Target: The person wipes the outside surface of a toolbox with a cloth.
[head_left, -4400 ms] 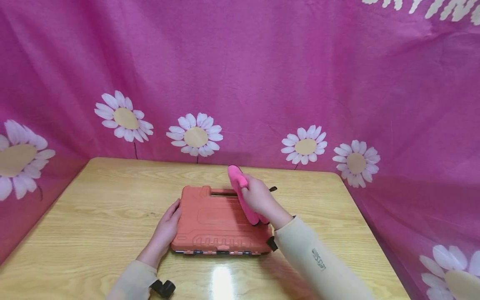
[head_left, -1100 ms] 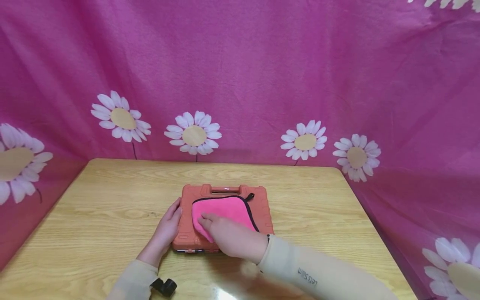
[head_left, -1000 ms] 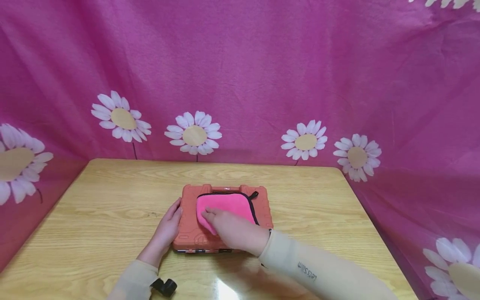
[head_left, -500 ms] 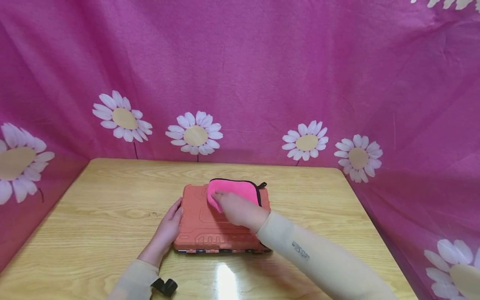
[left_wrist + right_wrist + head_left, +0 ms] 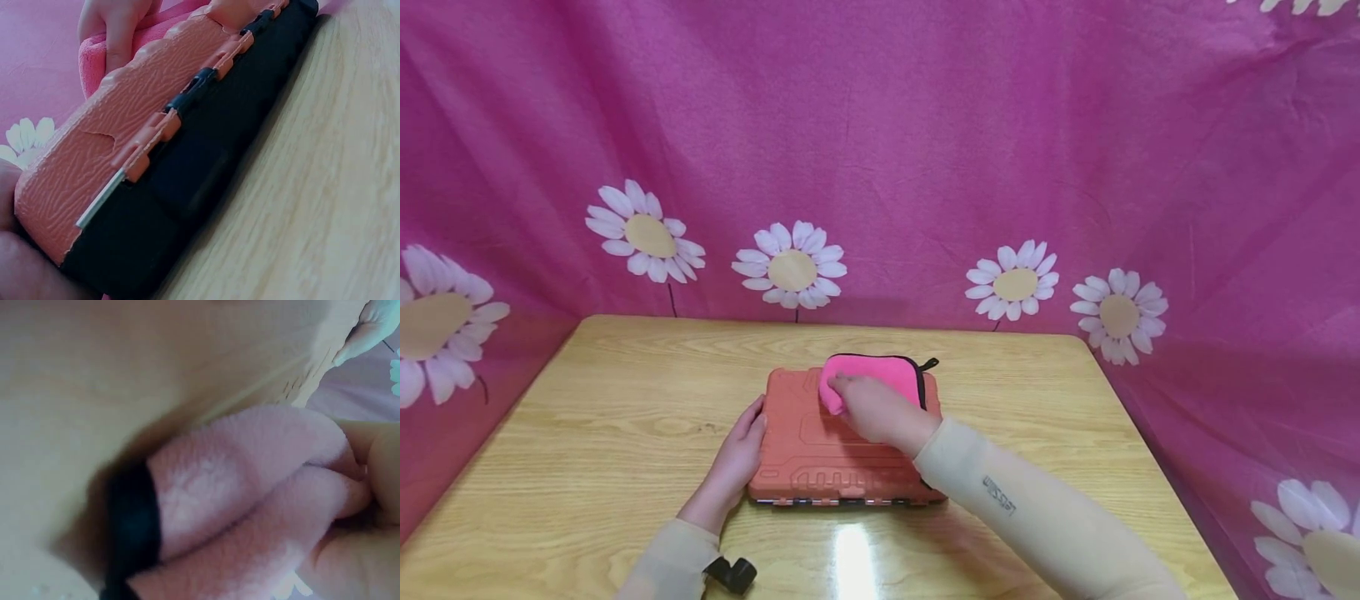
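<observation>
An orange plastic case (image 5: 805, 462) with a black base (image 5: 206, 169) lies flat, its handle side away from me and its hinges toward me. Alongside its left edge is my left hand (image 5: 736, 457), fingers extended and touching that side. My right hand (image 5: 876, 412) pinches a folded pink cloth (image 5: 887, 372) with black edging and a small black loop. The cloth lies over the far right part of the lid and hides the handle. In the right wrist view its fluffy folds (image 5: 219, 487) bulge out from between thumb and fingers.
A light wooden table (image 5: 587, 458) carries the case, with a bright glare spot near its front. A magenta curtain (image 5: 887, 150) printed with white daisies surrounds the back and sides. A black wrist-camera mount (image 5: 739, 575) sticks out beside the left sleeve.
Earlier the right hand held the cloth above the case; later it lay spread across the lid's middle. It has since slid to the far right. The left hand has stayed at the side.
</observation>
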Motion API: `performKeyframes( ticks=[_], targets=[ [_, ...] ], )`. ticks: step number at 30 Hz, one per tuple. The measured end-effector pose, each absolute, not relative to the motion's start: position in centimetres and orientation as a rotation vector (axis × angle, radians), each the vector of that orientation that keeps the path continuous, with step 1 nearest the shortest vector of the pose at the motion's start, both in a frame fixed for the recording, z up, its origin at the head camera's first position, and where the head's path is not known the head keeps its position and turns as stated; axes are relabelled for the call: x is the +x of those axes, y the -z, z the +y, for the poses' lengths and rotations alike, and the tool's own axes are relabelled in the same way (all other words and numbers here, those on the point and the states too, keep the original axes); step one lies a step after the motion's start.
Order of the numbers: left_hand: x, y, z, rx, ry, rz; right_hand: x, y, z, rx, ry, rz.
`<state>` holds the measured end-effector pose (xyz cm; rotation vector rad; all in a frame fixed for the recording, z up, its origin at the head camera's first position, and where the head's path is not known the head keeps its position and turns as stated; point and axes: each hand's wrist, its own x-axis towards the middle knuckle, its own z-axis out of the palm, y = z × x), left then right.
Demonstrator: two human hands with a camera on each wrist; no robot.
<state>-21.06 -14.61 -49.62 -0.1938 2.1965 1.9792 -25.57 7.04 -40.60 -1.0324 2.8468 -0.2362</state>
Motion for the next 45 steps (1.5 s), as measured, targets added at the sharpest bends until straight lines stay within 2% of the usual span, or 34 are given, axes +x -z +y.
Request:
performKeyframes(
  ticks=[20,29,45],
  targets=[
    [-21.1,49.5,-14.6,-0.204,-1.975,2.222,-19.4,41.1,8.7,-1.274,-0.038,2.770],
    [-21.3,49.4,-14.5,-0.225,-1.953,2.235,-16.5,41.0,9.6,-1.261,-0.036,2.741],
    [-21.2,49.7,-14.5,-0.234,-1.920,2.255,-13.7,41.7,11.5,-1.394,-0.032,2.738]
  ],
)
